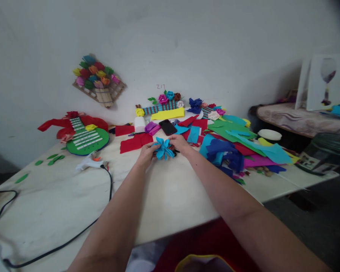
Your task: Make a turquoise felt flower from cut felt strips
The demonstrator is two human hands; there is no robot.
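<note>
A bright blue paper flower (164, 149) with spread petals is held between my two hands over the middle of the table. My left hand (147, 153) pinches its left side. My right hand (179, 142) grips a petal at its upper right, fingers closed. Behind the flower's right edge something dark and brownish shows in part; I cannot make out what it is. Red paper pieces (134, 143) lie just beyond my left hand, and a black phone (167, 127) rests behind the flower.
A white glue gun (92, 161) lies at left, its black cord (82, 228) crossing the table. Behind it is a green guitar-shaped craft (100, 138). Coloured paper sheets (229, 130) are heaped at right, near a glass jar (325, 151). A flower basket craft (104, 96) hangs on the wall.
</note>
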